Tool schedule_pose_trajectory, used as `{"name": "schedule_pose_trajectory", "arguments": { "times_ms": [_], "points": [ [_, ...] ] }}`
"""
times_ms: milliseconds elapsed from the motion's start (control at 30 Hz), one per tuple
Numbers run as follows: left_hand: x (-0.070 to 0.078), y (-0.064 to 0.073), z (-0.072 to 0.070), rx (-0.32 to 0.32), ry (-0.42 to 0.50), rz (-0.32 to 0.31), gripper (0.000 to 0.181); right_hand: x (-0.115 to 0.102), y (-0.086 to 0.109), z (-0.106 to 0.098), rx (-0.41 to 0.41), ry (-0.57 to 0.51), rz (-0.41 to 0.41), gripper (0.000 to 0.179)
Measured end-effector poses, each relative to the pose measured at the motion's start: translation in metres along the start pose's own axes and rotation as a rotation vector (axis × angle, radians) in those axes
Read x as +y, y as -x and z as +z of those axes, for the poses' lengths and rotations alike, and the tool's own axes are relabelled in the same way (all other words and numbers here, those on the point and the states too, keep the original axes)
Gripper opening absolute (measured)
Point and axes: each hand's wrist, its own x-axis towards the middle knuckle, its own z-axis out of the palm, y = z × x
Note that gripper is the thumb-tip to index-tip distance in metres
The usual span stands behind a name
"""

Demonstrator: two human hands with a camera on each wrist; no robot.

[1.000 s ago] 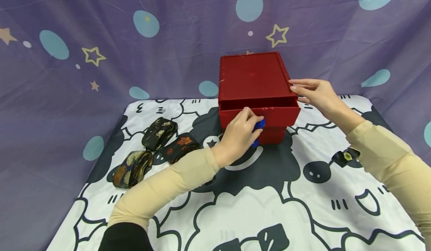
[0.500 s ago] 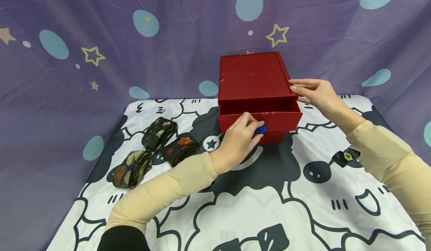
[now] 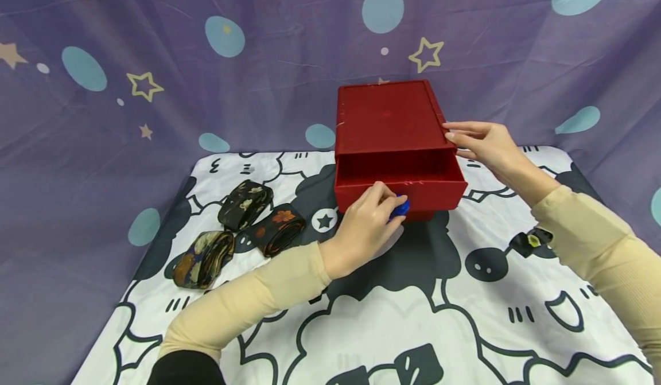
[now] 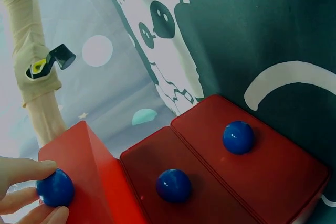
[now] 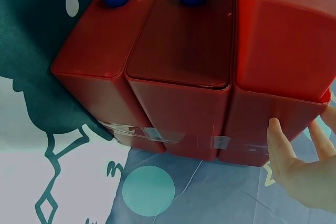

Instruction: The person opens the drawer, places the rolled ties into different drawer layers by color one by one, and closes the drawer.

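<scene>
A red drawer cabinet (image 3: 387,118) stands at the back of the table, its top drawer (image 3: 434,194) pulled partway out. The inside of that drawer shows as bare red in the head view. With thumb and fingers my left hand (image 3: 361,224) pinches the drawer's round blue knob (image 4: 56,188). Two lower drawers, each with a blue knob (image 4: 174,185), stay closed in the left wrist view. At the cabinet's right side, my right hand (image 3: 488,141) rests extended fingertips near the top edge. Clear tape (image 5: 152,134) runs along that side in the right wrist view.
Three rolled floral cloth bands lie left of the cabinet: a black one (image 3: 245,205), one with orange flowers (image 3: 276,228) and a multicoloured one (image 3: 203,259). My left forearm passes close to them. A purple curtain (image 3: 279,98) hangs behind the table.
My left hand has drawn the top drawer outward toward me, so its opening has grown from a narrow gap to a wide one. The right hand has stayed at the cabinet's side.
</scene>
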Motion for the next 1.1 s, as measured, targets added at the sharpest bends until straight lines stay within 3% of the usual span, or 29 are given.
{"name": "schedule_pose_trajectory", "arguments": {
  "times_ms": [1100],
  "points": [
    [0.028,0.018,-0.014,0.027,-0.069,0.114,0.023,0.002,0.001,-0.001,-0.003,0.016,-0.017,0.057]
  ]
}}
